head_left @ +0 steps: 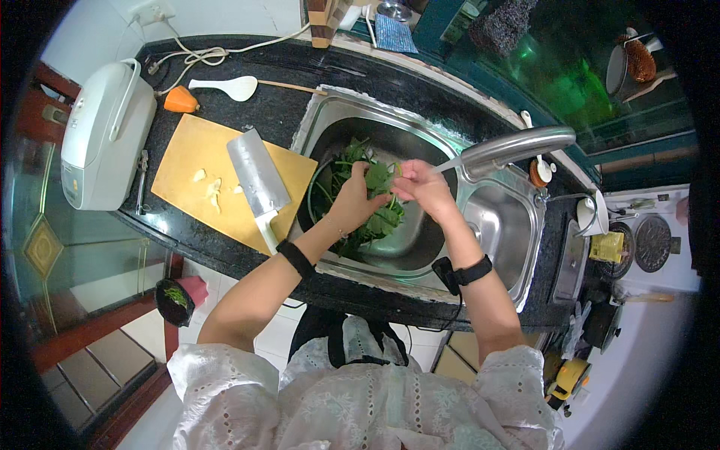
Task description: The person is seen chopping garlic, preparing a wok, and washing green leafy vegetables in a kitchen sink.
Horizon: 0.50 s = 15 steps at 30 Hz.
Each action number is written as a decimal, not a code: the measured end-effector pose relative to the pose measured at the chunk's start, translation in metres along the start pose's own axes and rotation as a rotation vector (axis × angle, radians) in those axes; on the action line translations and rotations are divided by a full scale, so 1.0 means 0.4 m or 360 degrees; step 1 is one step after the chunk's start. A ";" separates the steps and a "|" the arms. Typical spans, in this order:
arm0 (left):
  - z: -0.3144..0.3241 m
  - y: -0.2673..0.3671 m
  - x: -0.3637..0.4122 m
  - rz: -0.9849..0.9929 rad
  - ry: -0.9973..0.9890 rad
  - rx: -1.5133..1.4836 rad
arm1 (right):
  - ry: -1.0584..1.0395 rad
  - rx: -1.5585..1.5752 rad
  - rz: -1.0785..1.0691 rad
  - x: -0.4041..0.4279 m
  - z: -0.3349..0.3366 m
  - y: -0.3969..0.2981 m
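Leafy greens [385, 223] lie in a bowl or basin at the left of the large steel sink basin [427, 247]. My left hand [355, 201] is over them, its fingers curled around some leaves. Close beside it on the right, my right hand [421, 188] has its fingers pinched on a stem of the greens. Water runs from the steel faucet [512, 145] past my right hand. Left of the sink, a cleaver [259, 174] lies on a yellow cutting board [185, 163] with several pale peeled pieces [214, 194].
A white rice cooker [104, 135] stands far left. Behind the board lie an orange vegetable piece [181, 100] and a white rice paddle [239, 88]. A smaller sink basin [498, 214] adjoins on the right. A potted plant [175, 298] is down by the cabinet.
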<state>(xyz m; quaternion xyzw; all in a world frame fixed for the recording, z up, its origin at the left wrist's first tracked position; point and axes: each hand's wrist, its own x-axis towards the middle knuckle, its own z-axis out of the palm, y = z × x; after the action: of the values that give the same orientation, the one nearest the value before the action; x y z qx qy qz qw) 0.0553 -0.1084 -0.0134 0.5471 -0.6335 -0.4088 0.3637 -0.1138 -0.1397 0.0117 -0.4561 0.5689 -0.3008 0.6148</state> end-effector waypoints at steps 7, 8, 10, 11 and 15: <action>0.108 -0.082 0.048 -0.0382 -0.0286 -0.0625 | -0.0234 0.0041 0.0020 -0.034 -0.091 -0.031; 0.124 -0.102 0.049 -0.0492 -0.0322 -0.0960 | -0.0361 0.0001 0.0145 -0.037 -0.110 -0.040; 0.130 -0.089 0.053 -0.0591 -0.0404 -0.0864 | -0.0540 0.0015 0.0410 -0.030 -0.164 -0.029; 0.128 -0.082 0.055 -0.0688 -0.0471 -0.0764 | -0.0538 0.0017 0.0409 -0.010 -0.182 -0.012; 0.061 -0.038 0.042 -0.0230 -0.0250 0.0136 | -0.0400 -0.1738 -0.0015 0.103 -0.245 0.115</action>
<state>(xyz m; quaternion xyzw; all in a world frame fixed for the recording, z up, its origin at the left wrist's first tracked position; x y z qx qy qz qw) 0.0371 -0.1234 -0.0370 0.5727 -0.6358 -0.4481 0.2588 -0.2089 -0.1792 -0.0412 -0.7430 0.5624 0.0914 0.3510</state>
